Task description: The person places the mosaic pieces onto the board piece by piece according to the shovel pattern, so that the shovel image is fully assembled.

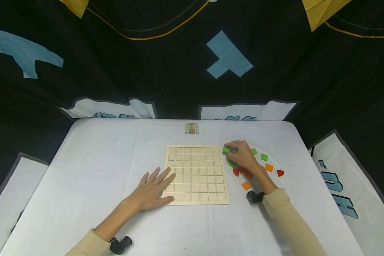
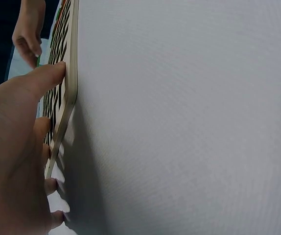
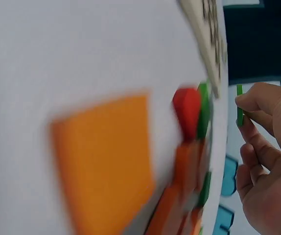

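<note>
A light wooden board [image 1: 195,170] with a grid of square cells lies on the white table. My left hand [image 1: 154,192] rests on its left edge with fingers spread; in the left wrist view the thumb [image 2: 50,77] lies on the frame. Beyond the board's upper right corner, my right hand [image 1: 243,154] pinches a green square tile [image 3: 239,105] between thumb and fingers, above the table. Beneath and around that hand lie more green tiles [image 1: 264,157], orange tiles [image 1: 246,185] and red rounded pieces [image 1: 280,173]. Part of this group is hidden by the hand.
A small card [image 1: 191,128] with a printed grid and figure lies behind the board. Black devices [image 1: 254,197] are strapped at both wrists. Dark cloth [image 1: 179,71] with blue and yellow shapes hangs behind the white table [image 1: 92,170].
</note>
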Demonstrator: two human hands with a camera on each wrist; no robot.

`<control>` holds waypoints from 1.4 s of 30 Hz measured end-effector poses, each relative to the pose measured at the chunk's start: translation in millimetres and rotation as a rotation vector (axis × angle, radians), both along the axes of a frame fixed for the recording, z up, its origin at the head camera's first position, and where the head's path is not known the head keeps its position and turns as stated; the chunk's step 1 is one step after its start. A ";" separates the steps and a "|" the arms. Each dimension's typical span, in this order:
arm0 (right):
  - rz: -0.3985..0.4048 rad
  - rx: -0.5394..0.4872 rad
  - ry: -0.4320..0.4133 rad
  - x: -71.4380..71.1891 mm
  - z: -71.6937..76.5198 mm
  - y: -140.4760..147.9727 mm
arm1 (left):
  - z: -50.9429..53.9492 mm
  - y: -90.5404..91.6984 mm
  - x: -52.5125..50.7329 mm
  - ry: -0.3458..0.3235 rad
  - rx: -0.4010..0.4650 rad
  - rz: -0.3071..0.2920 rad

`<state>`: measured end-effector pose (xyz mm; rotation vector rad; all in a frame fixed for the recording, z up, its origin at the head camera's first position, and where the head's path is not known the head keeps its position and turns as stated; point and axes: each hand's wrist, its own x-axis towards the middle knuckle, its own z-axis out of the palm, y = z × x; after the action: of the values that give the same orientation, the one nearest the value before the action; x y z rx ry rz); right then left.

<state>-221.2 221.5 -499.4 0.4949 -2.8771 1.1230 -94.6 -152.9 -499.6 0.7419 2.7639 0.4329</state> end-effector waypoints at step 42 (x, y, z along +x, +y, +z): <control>0.169 0.033 -0.065 -21.4 -4.0 -82.1 | -2.8 -0.1 -1.7 -0.015 -0.018 -0.002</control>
<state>-242.6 139.4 -503.3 0.7289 -2.9611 1.1340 -96.3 -153.0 -502.4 0.7346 2.7493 0.4110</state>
